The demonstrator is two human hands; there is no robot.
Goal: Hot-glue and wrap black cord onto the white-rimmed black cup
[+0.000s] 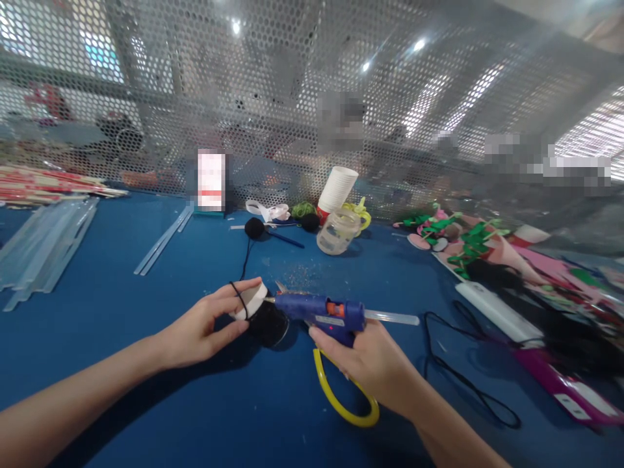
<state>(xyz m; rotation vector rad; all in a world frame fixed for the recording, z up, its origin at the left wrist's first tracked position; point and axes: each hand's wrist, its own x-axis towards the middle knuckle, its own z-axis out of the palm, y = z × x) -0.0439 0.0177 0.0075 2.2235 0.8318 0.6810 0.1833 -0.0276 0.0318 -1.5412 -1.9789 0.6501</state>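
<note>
My left hand (202, 325) grips a small white paper cup (253, 302), tilted on its side, with black yarn (238, 296) looped around it. The lower part of the cup is dark, as if wrapped in black yarn (269, 325). In my right hand (368, 364) is a blue glue gun (319, 309), its nozzle at the cup's white band. A clear glue stick (394, 317) juts from its back end. Under the glue gun lie yellow-handled scissors (336, 406), partly hidden by my right hand. The yarn runs back to a black ball (254, 228).
Clear glue sticks (49, 244) lie at the left, below wooden sticks (43, 185). A phone (211, 181), stacked paper cups (337, 188) and a clear jar (338, 232) stand near the mesh partition (273, 117). On the right are a power strip (502, 315), cords and craft flowers (472, 244).
</note>
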